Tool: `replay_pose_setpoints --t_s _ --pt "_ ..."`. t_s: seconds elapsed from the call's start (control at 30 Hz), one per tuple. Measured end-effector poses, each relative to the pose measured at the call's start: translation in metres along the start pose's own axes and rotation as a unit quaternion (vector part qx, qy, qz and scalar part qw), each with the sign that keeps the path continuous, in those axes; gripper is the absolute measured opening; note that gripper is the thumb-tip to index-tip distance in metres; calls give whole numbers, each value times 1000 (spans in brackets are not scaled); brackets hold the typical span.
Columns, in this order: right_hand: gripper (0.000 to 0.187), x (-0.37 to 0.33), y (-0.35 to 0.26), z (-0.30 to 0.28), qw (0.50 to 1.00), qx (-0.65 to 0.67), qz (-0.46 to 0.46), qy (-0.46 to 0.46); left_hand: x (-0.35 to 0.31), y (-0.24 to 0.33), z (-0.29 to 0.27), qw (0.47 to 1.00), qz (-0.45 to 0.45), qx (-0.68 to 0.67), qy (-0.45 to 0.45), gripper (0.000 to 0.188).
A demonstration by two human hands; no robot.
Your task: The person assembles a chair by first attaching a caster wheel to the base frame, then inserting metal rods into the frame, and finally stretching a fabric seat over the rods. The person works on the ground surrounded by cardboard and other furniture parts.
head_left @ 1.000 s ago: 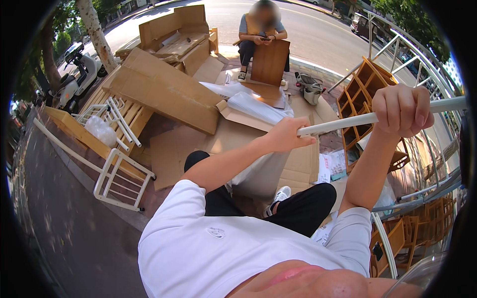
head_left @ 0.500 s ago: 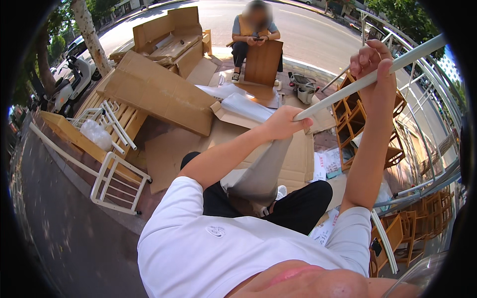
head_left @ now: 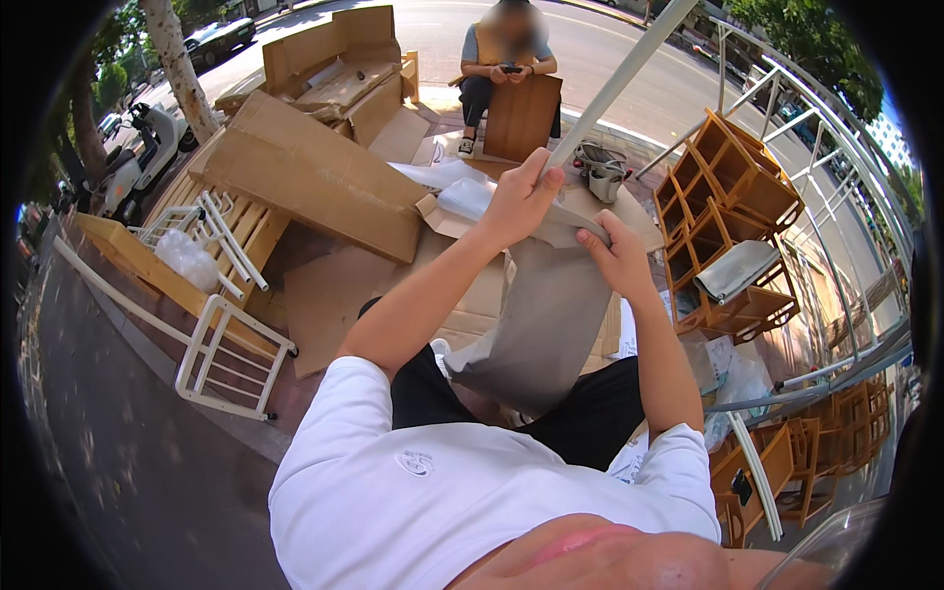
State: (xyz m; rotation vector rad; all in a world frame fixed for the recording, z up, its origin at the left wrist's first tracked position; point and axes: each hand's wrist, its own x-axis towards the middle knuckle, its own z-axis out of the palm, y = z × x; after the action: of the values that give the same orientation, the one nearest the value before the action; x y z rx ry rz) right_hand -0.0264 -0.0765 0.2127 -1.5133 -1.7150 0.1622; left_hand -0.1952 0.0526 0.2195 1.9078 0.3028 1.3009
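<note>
One white pole [head_left: 619,87] slants up toward the far right from our left hand [head_left: 517,204], which is wrapped firmly round its near end. Our right hand [head_left: 619,258], just right of it and a little nearer, pinches the top edge of a grey sheet [head_left: 546,320] between thumb and fingers. The sheet hangs from there down between our knees. Whether our left fingers catch it too we cannot tell, as they hide that spot. Farther left we see a large cardboard box [head_left: 315,175]; at the far side, a seated person [head_left: 492,59] behind a brown board [head_left: 523,120]; on our right, stacked wooden frames [head_left: 762,197].
</note>
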Motion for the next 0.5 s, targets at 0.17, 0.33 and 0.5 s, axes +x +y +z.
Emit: replay_pose_setpoints --t_s 0.17,0.33,0.5 --pt "29 25 -14 -13 994 -53 -72 -57 3 -5 -4 999 29 -32 27 31" --pt "33 33 -14 -1 998 -37 -36 -40 3 -31 -12 995 35 -64 66 23" --pt "34 50 -9 14 998 -20 -57 -30 1 -40 -17 992 15 -50 111 28"
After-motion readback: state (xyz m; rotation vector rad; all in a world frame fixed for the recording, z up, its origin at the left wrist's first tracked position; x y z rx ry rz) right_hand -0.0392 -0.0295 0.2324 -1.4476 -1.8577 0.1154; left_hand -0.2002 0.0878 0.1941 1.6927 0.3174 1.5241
